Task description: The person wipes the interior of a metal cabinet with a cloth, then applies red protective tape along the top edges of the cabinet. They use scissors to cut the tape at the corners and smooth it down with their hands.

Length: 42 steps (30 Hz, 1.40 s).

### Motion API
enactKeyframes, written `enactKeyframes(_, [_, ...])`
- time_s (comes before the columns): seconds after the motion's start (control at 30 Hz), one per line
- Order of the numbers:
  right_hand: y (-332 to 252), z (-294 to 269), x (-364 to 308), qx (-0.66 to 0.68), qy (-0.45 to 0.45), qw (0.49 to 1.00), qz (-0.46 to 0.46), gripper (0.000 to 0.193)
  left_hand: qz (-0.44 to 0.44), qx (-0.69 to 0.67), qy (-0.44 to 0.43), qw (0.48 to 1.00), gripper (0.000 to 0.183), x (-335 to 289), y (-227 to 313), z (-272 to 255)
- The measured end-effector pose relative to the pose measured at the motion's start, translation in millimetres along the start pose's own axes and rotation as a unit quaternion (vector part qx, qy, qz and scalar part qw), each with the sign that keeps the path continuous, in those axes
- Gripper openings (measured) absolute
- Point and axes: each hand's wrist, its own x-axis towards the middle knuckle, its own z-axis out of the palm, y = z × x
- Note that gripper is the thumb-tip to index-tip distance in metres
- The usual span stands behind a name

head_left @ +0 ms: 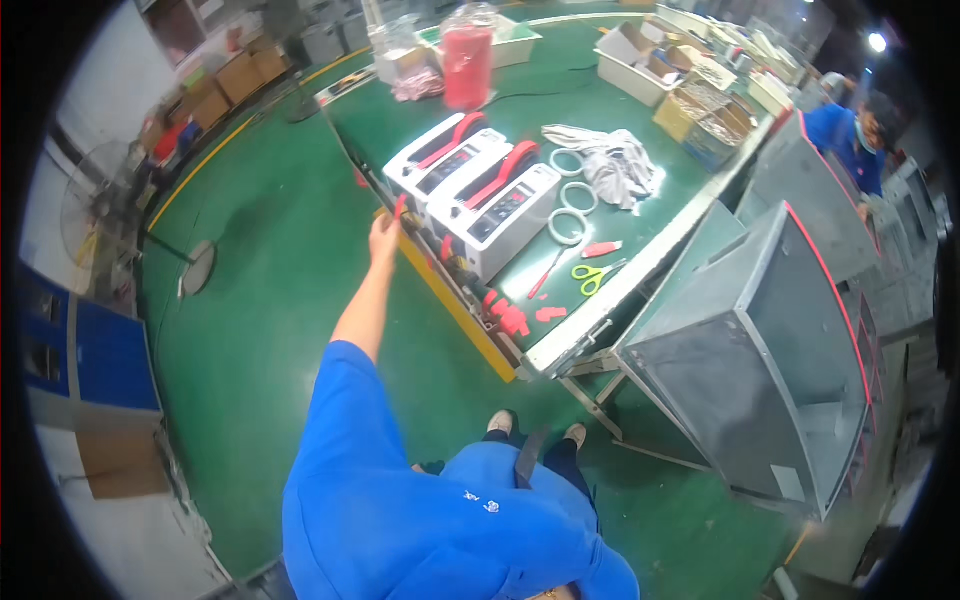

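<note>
My left hand (383, 240) reaches out past the table's left edge, its fingers closed round a small red strip-like piece (400, 207) whose kind I cannot make out. Just beside it stand two white-and-grey machines (510, 205) with red handles and dark control panels. My right hand is out of view; only its blue sleeve shows at the lower edge. Right of the machines lie several pale tape rolls (567, 227), yellow-green scissors (590, 278), a red-handled slim tool (544, 274) and a crumpled grey-white cloth (612, 165). Red scraps (510, 315) lie at the table's near corner.
A yellow-edged ledge (440, 290) runs along the table's left side. Large grey metal housings (740, 350) stand at the right, a co-worker in blue (845, 140) behind them. Farther back are a red roll (467, 70) and boxes of parts (705, 120). A pedestal fan (198, 268) stands left.
</note>
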Motion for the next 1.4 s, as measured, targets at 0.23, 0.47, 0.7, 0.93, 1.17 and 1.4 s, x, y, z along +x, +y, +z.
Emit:
enactKeyframes(0.23, [-46.0,-2.8,6.6,0.001,0.022,0.999,-0.025,0.033,-0.002,0.053,-0.083,0.995,0.063,39.0,-20.4,-7.2])
enactKeyframes(0.47, [-98.0,-16.4,35.3,-0.020,0.035,0.999,-0.013,0.029,0.028,-0.023,-0.112,0.993,0.029,32.5,-40.0,-28.3])
enactKeyframes(0.7, [-188.9,-12.4,7.5,0.142,-0.195,0.956,-0.167,0.045,-0.022,0.004,-0.074,0.997,0.024,-76.9,-65.8,-136.6])
enactKeyframes(0.93, [-140.4,-52.9,-65.9,-0.122,-0.266,0.954,-0.063,0.060,-0.105,-0.094,-0.102,0.985,0.023,-174.8,-62.2,-155.2])
enactKeyframes(1.17, [-312.4,-142.6,-94.0,-0.053,-0.262,0.950,-0.163,0.031,-0.129,-0.137,-0.169,0.968,0.022,-204.7,-45.6,-100.0])
enactKeyframes(1.4, [-456.1,-227.0,-151.9,0.196,-0.027,0.683,-0.703,0.017,-0.135,-0.156,-0.264,0.942,0.022,-235.4,-12.4,-32.9])
